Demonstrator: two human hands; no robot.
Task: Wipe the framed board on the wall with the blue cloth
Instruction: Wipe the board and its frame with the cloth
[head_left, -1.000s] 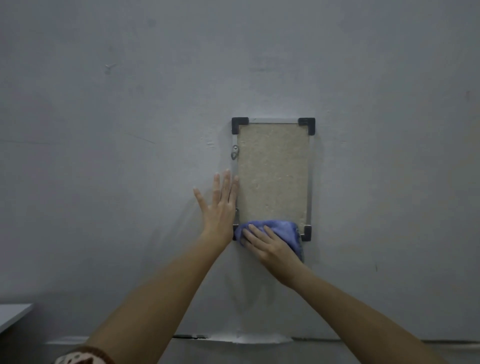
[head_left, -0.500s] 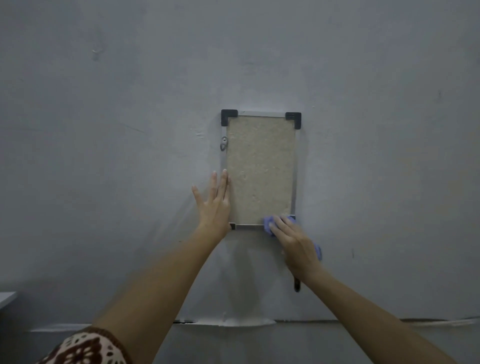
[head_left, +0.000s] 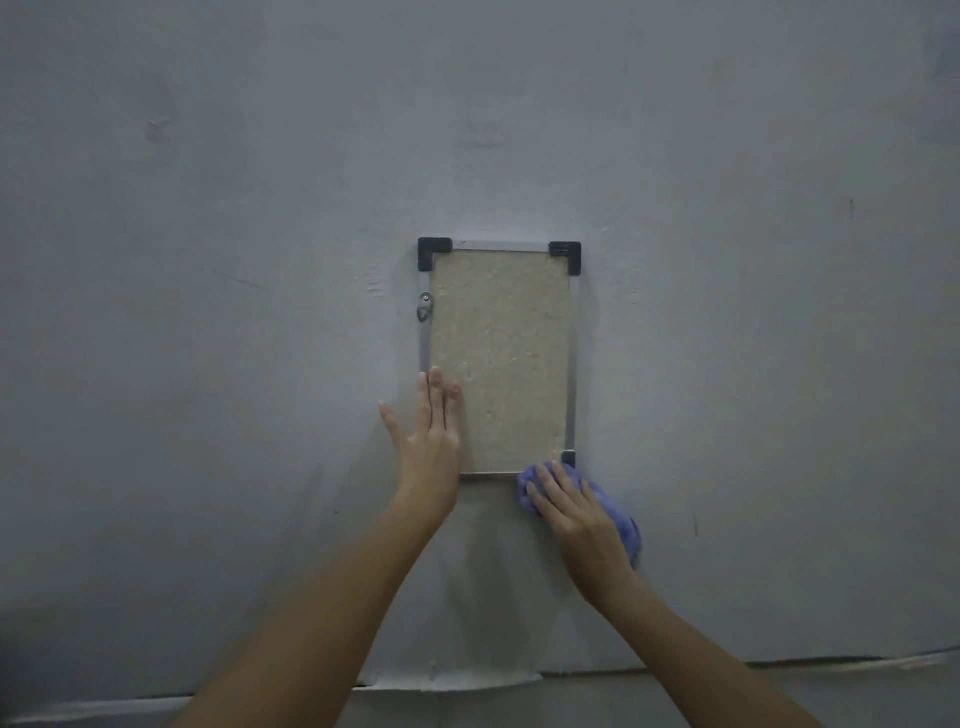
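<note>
A small framed board (head_left: 501, 358) with a beige cork-like face, a thin metal frame and black corner caps hangs upright on the grey wall. My left hand (head_left: 431, 436) lies flat, fingers spread, over the board's lower left edge and corner. My right hand (head_left: 576, 512) presses the bunched blue cloth (head_left: 618, 517) against the wall just below the board's lower right corner; the cloth sticks out to the right of and above my fingers.
A small metal hanging ring (head_left: 425, 310) sits on the frame's left side. The grey wall (head_left: 208, 312) fills the view. A seam with peeling material (head_left: 452, 680) runs along the wall's bottom.
My right hand with the cloth has slid right along the board's bottom edge and dropped below the lower right corner. My left hand has stayed on the left edge.
</note>
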